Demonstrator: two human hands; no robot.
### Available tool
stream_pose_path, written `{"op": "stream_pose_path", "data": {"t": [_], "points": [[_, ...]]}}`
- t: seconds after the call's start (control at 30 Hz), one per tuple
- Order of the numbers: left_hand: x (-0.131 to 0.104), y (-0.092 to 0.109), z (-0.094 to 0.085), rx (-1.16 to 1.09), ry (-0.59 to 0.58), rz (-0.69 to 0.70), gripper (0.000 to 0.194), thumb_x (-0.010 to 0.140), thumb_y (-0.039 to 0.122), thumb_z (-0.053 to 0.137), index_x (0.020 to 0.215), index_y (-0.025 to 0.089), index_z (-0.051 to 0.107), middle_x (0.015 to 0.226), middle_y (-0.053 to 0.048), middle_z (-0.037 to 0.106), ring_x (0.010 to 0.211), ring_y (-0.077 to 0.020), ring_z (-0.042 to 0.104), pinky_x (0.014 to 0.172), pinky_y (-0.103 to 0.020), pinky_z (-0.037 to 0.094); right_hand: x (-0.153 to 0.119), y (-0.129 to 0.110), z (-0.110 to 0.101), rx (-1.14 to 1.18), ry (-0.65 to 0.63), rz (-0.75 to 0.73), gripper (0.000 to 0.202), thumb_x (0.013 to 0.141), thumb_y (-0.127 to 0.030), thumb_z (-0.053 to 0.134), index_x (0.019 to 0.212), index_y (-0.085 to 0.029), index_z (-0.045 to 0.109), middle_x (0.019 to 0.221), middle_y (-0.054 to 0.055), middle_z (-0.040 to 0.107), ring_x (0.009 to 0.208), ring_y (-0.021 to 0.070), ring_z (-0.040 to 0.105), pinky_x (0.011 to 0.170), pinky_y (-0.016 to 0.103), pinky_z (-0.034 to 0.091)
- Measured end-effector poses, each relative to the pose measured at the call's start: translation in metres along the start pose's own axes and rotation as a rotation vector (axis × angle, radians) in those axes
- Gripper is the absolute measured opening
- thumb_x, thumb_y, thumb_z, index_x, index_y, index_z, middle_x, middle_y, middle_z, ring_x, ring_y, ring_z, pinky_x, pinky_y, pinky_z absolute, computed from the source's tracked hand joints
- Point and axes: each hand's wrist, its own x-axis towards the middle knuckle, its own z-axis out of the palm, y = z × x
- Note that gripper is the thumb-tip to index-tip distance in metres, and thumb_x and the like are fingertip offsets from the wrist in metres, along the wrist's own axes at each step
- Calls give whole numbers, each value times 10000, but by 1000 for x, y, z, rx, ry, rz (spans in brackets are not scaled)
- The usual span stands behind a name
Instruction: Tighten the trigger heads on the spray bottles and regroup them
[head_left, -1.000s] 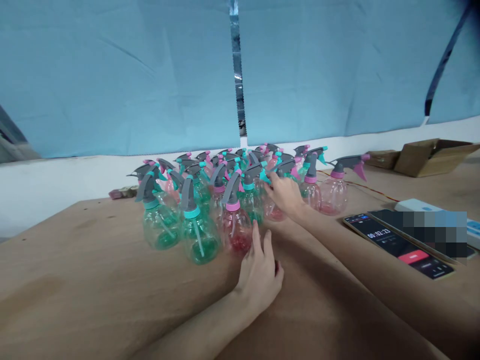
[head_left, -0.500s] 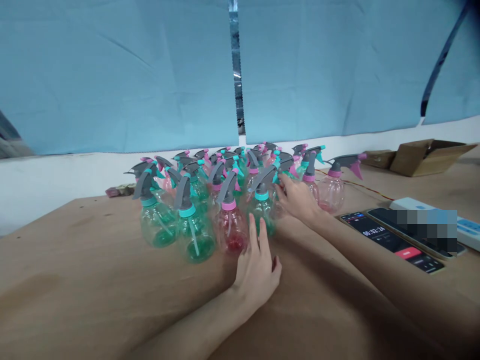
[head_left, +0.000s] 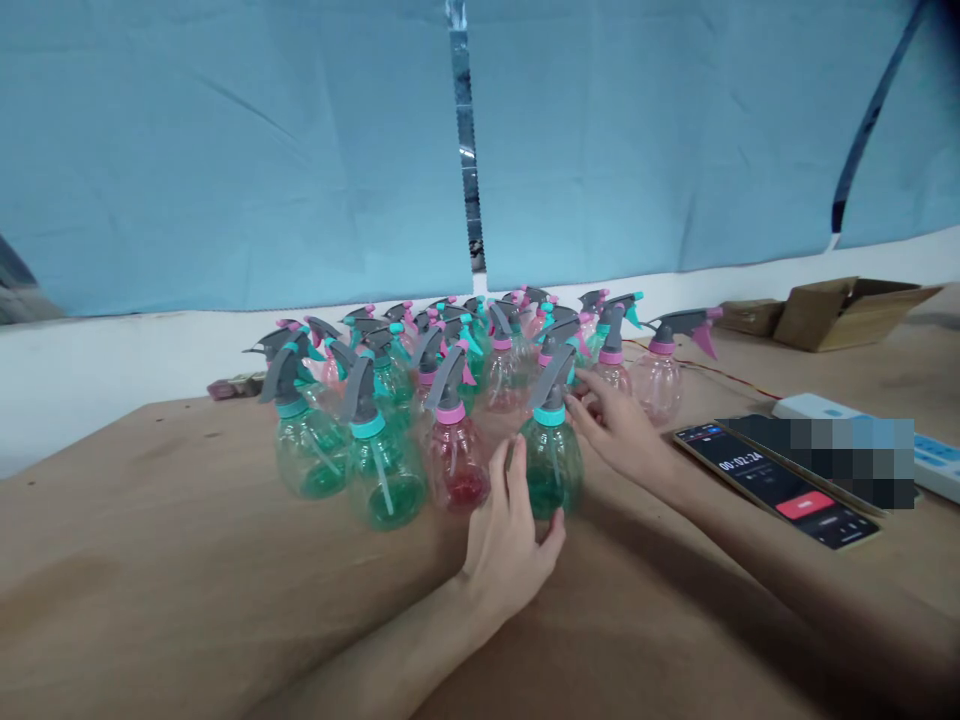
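Note:
A green spray bottle (head_left: 553, 465) with a turquoise collar and grey head stands at the front of a cluster of spray bottles. My right hand (head_left: 622, 425) has its bent fingers at the back of this bottle, by its turquoise trigger, gripping it; the fingertips are partly hidden. In front and to the left, my left hand (head_left: 506, 540) is open, its fingers raised and the thumb apart, close against the bottle's lower side; whether it touches cannot be made out. Beside it stands a pink spray bottle (head_left: 459, 465) with red liquid, then another green spray bottle (head_left: 386, 485).
Several more pink and green bottles crowd behind. A pink spray bottle (head_left: 658, 385) stands at the right end. Phones, one a timer phone (head_left: 772, 480), lie right of my arm near a white power strip (head_left: 817, 408). An open cardboard box (head_left: 840, 318) sits at the back right.
The green spray bottle has come towards me and slightly right, away from the bottles behind, with my right hand moving along. My left thumb and fingers are now closer around its lower side.

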Motion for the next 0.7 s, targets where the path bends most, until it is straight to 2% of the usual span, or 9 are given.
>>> {"op": "stream_pose_path", "data": {"t": [0.1, 0.17, 0.23, 0.3, 0.37, 0.47, 0.6, 0.7], "points": [[1, 0, 0, -17, -21, -19, 728, 781, 245, 491, 1373, 169, 75, 1323, -183, 342, 821, -200, 602, 575, -312, 531, -21, 5, 9, 275, -23, 69, 473, 919, -384, 335, 1346, -189, 275, 895, 79, 654, 742, 221, 637, 655, 365, 509], [1, 0, -1, -38, -30, -16, 701, 785, 237, 476, 1367, 168, 90, 1319, -182, 342, 884, -219, 593, 607, -326, 536, -35, 10, 15, 402, -39, 81, 459, 928, -393, 315, 1351, -220, 265, 1049, 108, 615, 912, 245, 614, 753, 414, 510], [1, 0, -3, -65, -28, -7, 655, 802, 240, 454, 1357, 163, 114, 1306, -183, 348, 964, -240, 569, 656, -348, 538, -46, 14, 20, 458, -122, 6, 477, 913, -406, 368, 1346, -235, 263, 1260, 125, 499, 1116, 274, 514, 898, 475, 445], [3, 1, -7, -100, -4, -2, 569, 828, 245, 424, 1332, 159, 174, 1279, -175, 367, 1045, -252, 527, 739, -378, 526, -52, 15, 24, 487, -188, -83, 597, 857, -418, 494, 1354, -231, 222, 1378, 128, 371, 1253, 293, 372, 1009, 511, 334], [6, 3, -11, -140, 36, 1, 466, 846, 235, 405, 1283, 161, 259, 1240, -156, 397, 1108, -248, 480, 847, -411, 480, -55, 12, 26, 538, -220, -101, 727, 781, -410, 609, 1350, -222, 197, 1383, 137, 351, 1277, 297, 334, 1038, 511, 296], [16, 7, -15, -214, 84, -11, 364, 842, 226, 434, 1194, 174, 356, 1181, -122, 445, 1144, -236, 440, 957, -446, 388, -54, 6, 28, 641, -233, -34, 773, 713, -374, 686, 1315, -218, 226, 1306, 142, 429, 1209, 290, 431, 1002, 491, 362], [42, 16, -16, -444, 110, -96, 454, 791, 268, 544, 1200, 177, 369, 1186, -117, 488, 1136, -239, 463, 970, -450, 367, -52, 2, 26, 660, -232, -45, 768, 685, -301, 704, 1305, -231, 255, 1285, 132, 456, 1186, 288, 458, 981, 484, 389], [63, 22, -20, -625, 58, -209, 476, 723, 302, 629, 1148, 169, 464, 1085, -99, 581, 1022, -240, 551, 912, -425, 417, -53, 2, 22, 545, -223, -75, 830, 639, -294, 729, 1325, -242, 264, 1301, 119, 449, 1225, 309, 410, 994, 505, 366]]}}
